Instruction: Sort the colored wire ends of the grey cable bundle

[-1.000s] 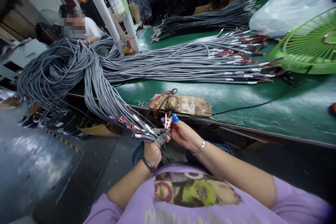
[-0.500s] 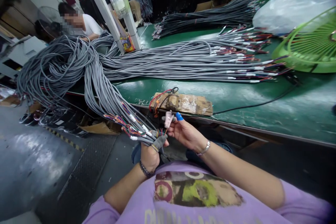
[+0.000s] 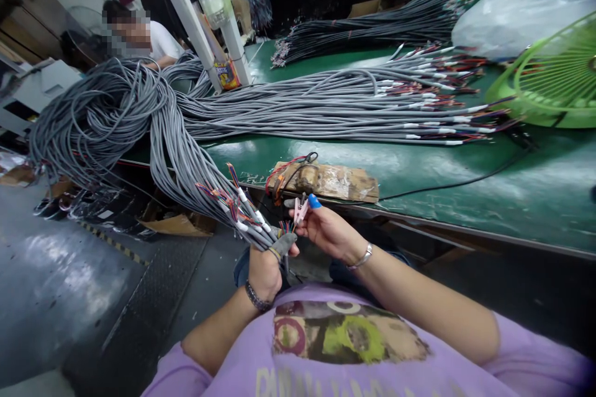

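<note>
My left hand (image 3: pixel 264 267) is closed around the ends of a bundle of grey cables (image 3: pixel 186 155) that hangs off the table edge; a grey cot covers its thumb. Coloured wire tips (image 3: pixel 285 226) stick up from the cable end it grips. My right hand (image 3: pixel 326 229), with a blue cot on one fingertip, pinches a small pink cutter (image 3: pixel 300 209) whose jaws sit right at those wire tips. Both hands hover just below the front edge of the green table (image 3: pixel 465 186).
A worn wooden block (image 3: pixel 333 181) with red and black leads lies on the table edge. Long grey cable bundles (image 3: pixel 326 108) stretch across the table. A green fan (image 3: pixel 554 77) and white plastic bag (image 3: pixel 521 6) stand at right. Another person (image 3: pixel 139 37) sits at far left.
My left hand has shifted the cable ends slightly up and right, so the wire tips now meet the cutter. My right hand stays near the block.
</note>
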Tool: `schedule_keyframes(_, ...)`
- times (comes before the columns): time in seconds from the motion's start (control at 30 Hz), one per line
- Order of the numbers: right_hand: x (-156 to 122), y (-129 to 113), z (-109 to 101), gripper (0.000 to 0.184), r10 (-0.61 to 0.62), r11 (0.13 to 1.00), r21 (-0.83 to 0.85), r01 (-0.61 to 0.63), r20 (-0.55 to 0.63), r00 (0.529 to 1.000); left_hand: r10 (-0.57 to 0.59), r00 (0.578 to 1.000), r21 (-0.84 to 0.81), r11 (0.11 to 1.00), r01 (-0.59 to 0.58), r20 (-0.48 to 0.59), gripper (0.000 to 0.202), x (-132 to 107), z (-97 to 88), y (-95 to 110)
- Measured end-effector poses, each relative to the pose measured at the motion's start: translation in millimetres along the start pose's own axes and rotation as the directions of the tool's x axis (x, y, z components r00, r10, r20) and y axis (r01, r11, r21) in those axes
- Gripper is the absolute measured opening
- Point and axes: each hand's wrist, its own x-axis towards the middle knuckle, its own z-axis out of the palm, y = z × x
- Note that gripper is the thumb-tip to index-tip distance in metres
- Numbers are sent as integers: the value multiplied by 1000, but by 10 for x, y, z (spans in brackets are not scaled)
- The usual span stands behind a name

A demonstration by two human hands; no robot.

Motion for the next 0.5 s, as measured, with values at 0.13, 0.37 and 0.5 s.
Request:
schedule_keyframes(0.13, 28, 5, 18, 30, 28, 999, 38, -27, -29, 999, 5, 999, 9, 1000, -4, -44, 26, 27, 107, 7)
schedule_keyframes(0.37, 49, 33, 33, 27, -27, 997, 74, 28, -12, 1000, 0, 998, 8, 1000, 0, -69, 27, 53, 148, -37)
schedule_keyframes(0.5, 52, 34, 38, 26, 0, 993, 118, 5, -42, 999, 4, 997, 34, 999, -2, -71, 28, 40, 144, -22)
